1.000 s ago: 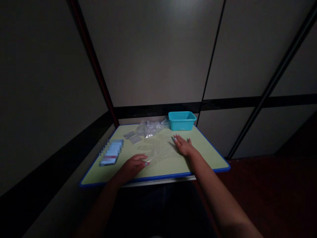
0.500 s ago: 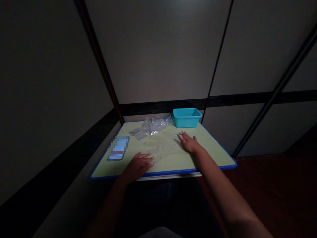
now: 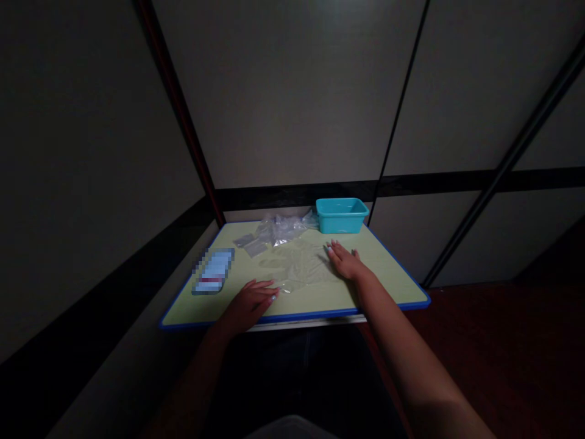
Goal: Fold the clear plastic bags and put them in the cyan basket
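A thin, see-through disposable plastic glove (image 3: 299,266) lies spread on the pale green table, its finger shapes pointing left. My right hand (image 3: 343,261) rests flat over its right side, fingers stretched out. At the lower left edge of the glove, my left hand (image 3: 253,299) lies low over the table with fingers extended. Its fingertips are beside the clear film; whether they touch it I cannot tell. Neither hand is closed around anything.
Behind the glove lies a crumpled heap of clear plastic packaging (image 3: 281,230). A turquoise basket (image 3: 342,223) stands at the back right. A phone with a blurred screen (image 3: 214,271) is at the left. Blue edging rims the table (image 3: 384,292), and wall panels rise behind it.
The whole view has shifted slightly, so everything appears a little further left. Both hands keep nearly the same place and pose over the glove.
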Demonstrator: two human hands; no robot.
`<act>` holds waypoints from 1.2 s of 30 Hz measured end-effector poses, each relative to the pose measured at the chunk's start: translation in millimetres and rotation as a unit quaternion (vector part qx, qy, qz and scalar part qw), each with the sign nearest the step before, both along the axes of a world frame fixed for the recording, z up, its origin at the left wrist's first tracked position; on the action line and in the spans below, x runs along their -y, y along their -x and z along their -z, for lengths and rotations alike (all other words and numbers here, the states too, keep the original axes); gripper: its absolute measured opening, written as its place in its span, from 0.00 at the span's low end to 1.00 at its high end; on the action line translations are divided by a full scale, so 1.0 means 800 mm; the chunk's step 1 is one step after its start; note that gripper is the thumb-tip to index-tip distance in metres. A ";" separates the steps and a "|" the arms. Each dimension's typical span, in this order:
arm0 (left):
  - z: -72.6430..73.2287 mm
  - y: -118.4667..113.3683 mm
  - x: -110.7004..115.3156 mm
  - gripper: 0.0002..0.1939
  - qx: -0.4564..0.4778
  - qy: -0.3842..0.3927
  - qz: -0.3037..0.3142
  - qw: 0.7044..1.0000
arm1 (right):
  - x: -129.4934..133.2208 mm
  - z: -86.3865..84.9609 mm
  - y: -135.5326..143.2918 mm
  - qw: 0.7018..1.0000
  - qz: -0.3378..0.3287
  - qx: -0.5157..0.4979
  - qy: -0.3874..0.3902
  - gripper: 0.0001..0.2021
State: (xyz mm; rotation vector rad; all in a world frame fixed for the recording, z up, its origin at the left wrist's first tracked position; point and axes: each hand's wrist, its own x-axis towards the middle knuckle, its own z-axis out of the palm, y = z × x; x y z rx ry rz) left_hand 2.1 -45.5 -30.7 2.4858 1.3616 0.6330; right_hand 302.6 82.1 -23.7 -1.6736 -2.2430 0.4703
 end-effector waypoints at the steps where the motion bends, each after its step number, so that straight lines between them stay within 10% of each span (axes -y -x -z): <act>1: -0.001 0.000 0.000 0.17 0.002 0.002 -0.001 1.000 | 0.000 0.000 0.000 1.000 -0.001 0.001 0.001 0.27; 18: -0.005 -0.005 -0.018 0.17 0.118 -0.031 0.073 0.990 | 0.000 0.000 -0.003 0.998 -0.034 0.057 -0.007 0.28; 36: -0.018 -0.024 -0.054 0.15 0.072 -0.090 -0.001 0.993 | 0.003 -0.001 -0.003 0.995 -0.050 0.084 -0.006 0.35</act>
